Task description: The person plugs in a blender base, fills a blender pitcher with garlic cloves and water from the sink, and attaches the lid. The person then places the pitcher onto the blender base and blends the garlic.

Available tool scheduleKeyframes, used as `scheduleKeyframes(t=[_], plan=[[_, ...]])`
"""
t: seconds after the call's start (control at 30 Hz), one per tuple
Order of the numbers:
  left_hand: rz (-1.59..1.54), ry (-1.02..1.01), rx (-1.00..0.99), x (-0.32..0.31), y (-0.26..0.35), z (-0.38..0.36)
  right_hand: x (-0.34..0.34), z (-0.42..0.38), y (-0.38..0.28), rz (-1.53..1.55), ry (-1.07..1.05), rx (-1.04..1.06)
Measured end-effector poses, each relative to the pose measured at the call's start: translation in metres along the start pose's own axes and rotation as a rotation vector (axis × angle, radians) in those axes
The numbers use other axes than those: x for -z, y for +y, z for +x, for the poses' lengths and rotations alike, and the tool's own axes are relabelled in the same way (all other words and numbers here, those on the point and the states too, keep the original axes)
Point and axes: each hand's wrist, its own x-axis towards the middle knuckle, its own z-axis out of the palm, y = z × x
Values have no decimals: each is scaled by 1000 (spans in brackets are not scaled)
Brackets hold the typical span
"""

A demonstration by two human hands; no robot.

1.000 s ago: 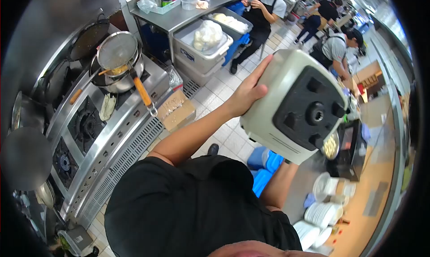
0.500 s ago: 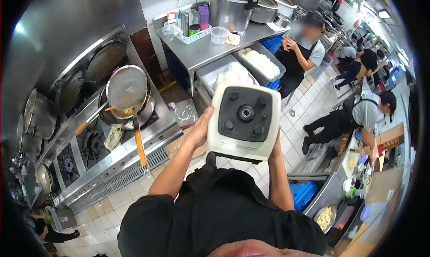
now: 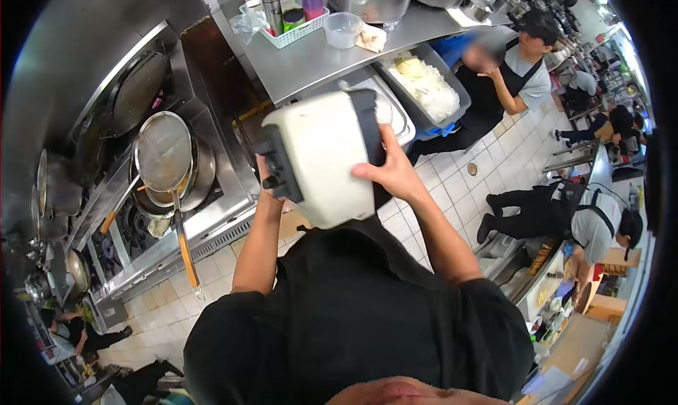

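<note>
Both my hands carry a cream-white blender base with black ends, held in front of my chest and tilted. My right hand grips its right side, thumb on the white housing and fingers at the black end. On the other side, my left hand supports the black part; most of its fingers are hidden behind the base. No jug is on the base. Beyond it stands a grey tub holding a white, shredded-looking food.
At left, a stove carries a wok with a long-handled strainer over it. A steel table ahead holds a white basket and pots. A co-worker sits near the tub; another person stands at the right counter.
The blender base has turned from showing its dark socketed face to showing its white housing, and moved slightly left. My right hand now shows on its side. The seated co-worker has shifted.
</note>
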Motion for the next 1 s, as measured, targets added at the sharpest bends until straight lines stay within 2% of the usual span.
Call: scheduleKeyframes(t=[0.03, 0.07, 0.17, 0.27, 0.37, 0.4, 0.43, 0.5, 0.53, 0.73, 0.8, 0.83, 1.0], plan=[[-9, 26, -50, 0, -3, 10, 6, 18, -1, 27, -36, 8], [-10, 55, -103, 0, -4, 20, 14, 37, 12, -91, -60, 71], [56, 149, -218, -3, 0, 38, 33, 87, 27, -88, -150, 55], [132, 223, -241, -30, 12, 50, 45, 138, 52, 223, -243, -86], [243, 346, -229, -74, 29, 78, 43, 192, 100, 343, -249, -235], [258, 286, -219, -80, 34, 91, 42, 208, 111, 336, -246, -259], [233, 250, -197, -78, 38, 104, 40, 225, 123, 356, -231, -276], [265, 318, -222, -74, 46, 133, 39, 258, 141, 396, -193, -314], [260, 312, -193, -71, 52, 146, 43, 272, 147, 383, -250, -343], [275, 422, -124, -52, 93, 217, 28, 339, 179, 528, -191, -520], [326, 454, -120, -49, 104, 236, 24, 362, 202, 598, -230, -581], [359, 478, -138, -44, 109, 246, 22, 375, 222, 613, -235, -588], [434, 482, -113, -21, 125, 291, 12, 402, 239, 682, -128, -586]])
